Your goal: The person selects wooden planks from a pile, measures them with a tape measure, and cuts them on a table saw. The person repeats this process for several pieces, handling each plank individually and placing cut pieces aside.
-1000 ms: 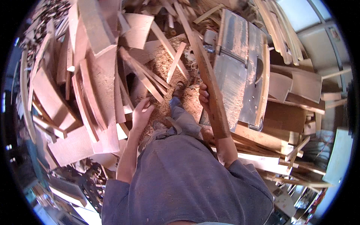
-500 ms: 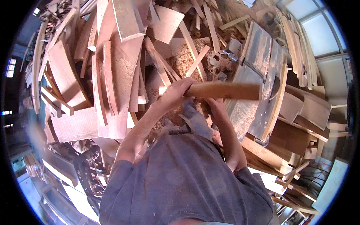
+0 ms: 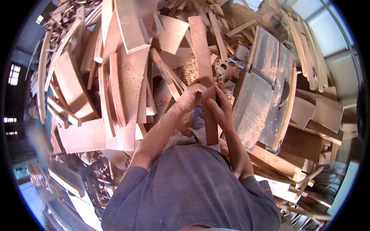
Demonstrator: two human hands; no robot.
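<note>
We see a long, narrow, reddish-brown wooden board (image 3: 203, 57) held between two bare hands, in front of a dark blue-grey cloth shirt (image 3: 192, 181). Its long axis runs away from the torso, the near end close to the waist and the far end leaning slightly left. Both hands meet the nearer half: the left hand (image 3: 191, 97) grasps the left edge, its fingertips partly hidden, while the right hand (image 3: 221, 109) grasps the right edge, thumb against the upper face. How firmly either presses, we cannot tell. We note to the right a sawdust-strewn, grey metal machine table (image 3: 262, 84), apart from the board and nearer the right hand; the two long axes diverge with distance from the body.
</note>
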